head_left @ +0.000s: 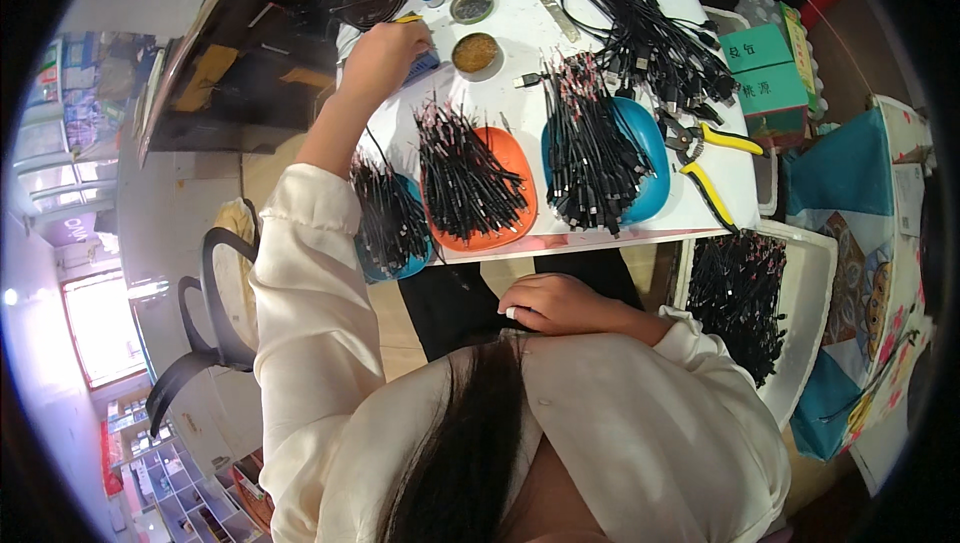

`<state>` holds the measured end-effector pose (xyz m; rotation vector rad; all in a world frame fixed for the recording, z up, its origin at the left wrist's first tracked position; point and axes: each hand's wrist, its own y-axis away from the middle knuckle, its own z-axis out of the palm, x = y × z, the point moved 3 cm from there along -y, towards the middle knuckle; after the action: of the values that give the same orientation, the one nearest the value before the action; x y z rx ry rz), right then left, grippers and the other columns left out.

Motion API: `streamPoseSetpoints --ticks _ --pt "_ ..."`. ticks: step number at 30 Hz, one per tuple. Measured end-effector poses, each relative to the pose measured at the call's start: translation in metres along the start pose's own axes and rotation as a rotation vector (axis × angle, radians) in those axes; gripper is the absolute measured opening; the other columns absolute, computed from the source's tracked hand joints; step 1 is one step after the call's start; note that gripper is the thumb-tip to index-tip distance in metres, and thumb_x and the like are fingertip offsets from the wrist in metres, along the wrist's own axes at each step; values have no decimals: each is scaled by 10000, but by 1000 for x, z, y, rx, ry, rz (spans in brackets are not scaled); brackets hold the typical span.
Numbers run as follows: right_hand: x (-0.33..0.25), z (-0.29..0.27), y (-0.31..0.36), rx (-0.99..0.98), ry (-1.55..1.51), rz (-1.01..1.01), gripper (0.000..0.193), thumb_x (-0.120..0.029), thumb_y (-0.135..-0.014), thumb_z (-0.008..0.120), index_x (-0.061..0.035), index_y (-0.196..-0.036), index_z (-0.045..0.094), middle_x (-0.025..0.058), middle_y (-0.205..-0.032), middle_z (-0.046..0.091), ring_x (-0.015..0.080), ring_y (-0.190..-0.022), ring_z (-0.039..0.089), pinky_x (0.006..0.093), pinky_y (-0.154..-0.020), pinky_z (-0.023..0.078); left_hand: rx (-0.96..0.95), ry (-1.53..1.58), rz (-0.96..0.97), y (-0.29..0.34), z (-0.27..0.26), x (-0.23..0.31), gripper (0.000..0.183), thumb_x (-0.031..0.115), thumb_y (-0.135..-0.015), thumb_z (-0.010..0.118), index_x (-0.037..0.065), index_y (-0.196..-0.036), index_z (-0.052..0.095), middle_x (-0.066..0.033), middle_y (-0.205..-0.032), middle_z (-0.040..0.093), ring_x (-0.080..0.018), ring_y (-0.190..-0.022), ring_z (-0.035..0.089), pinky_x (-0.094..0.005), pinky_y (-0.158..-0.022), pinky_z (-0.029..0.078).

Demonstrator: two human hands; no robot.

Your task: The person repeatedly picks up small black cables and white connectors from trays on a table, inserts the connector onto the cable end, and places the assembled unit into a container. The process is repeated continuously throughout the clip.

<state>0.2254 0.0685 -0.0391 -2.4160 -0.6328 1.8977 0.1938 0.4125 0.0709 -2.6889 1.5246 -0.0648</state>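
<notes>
My left hand point(388, 61) reaches to the back left of the white table, fingers curled together next to a blue box-like device point(423, 65). A small yellow piece point(408, 19) shows just past the knuckles; what the fingers grip is hidden. Down at my lap, my right hand point(545, 303) rests with fingers folded in and a white band on one finger. Bundles of short black cables with bare reddish wire ends lie on an orange tray point(527, 158), a blue tray point(655, 178) and a smaller blue tray point(415, 261) at the table's front.
A round tin point(475, 53) with brownish filling and another tin point(471, 6) stand mid-table. Long black cables point(640, 18) heap at the back right. Yellow-handled pliers point(735, 141) lie at the right edge. Below stands a white bin point(808, 293) of cables. A black-framed chair point(215, 293) is left.
</notes>
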Motion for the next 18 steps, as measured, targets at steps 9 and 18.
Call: streamPoseSetpoints --ticks 9,18 --pt "-1 5 -4 8 26 -26 113 -80 -836 602 -49 -942 631 107 -865 654 286 -827 644 387 -750 509 86 96 -264 38 -16 -59 133 116 -846 630 18 -918 684 -167 -693 649 -307 -626 640 -373 -616 492" --pt "0 7 -5 -45 32 47 137 -155 -884 588 -28 -928 619 137 -903 649 316 -886 633 421 -804 493 64 64 -259 28 -4 -69 118 132 -829 653 68 -918 698 -165 -785 675 -347 -755 657 -416 -683 510"
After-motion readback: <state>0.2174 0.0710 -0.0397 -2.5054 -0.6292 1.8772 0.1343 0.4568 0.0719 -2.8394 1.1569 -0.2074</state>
